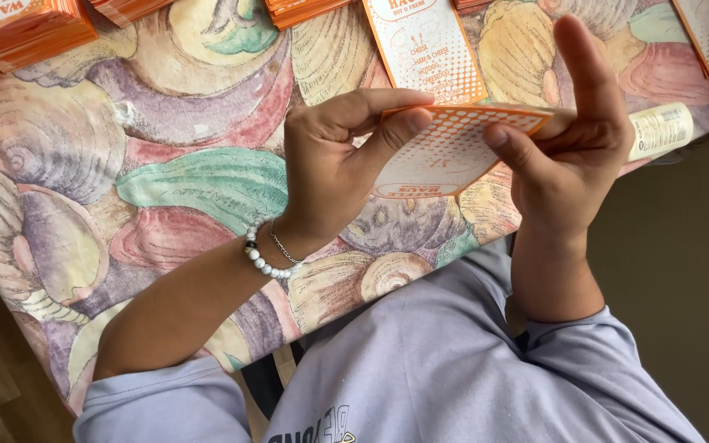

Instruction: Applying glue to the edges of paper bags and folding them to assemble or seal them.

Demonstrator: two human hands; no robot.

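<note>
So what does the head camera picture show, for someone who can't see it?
Two hands, left hand and right hand, hold a flat orange-and-white dotted paper sleeve between them above a table covered in a seashell-patterned cloth. Stacks of orange sleeves line the far edge, and one sleeve lying flat sits nearby.

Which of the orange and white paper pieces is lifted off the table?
The dotted piece pinched between the left hand and right hand. The others lie flat or stacked along the table's far edge.
</note>
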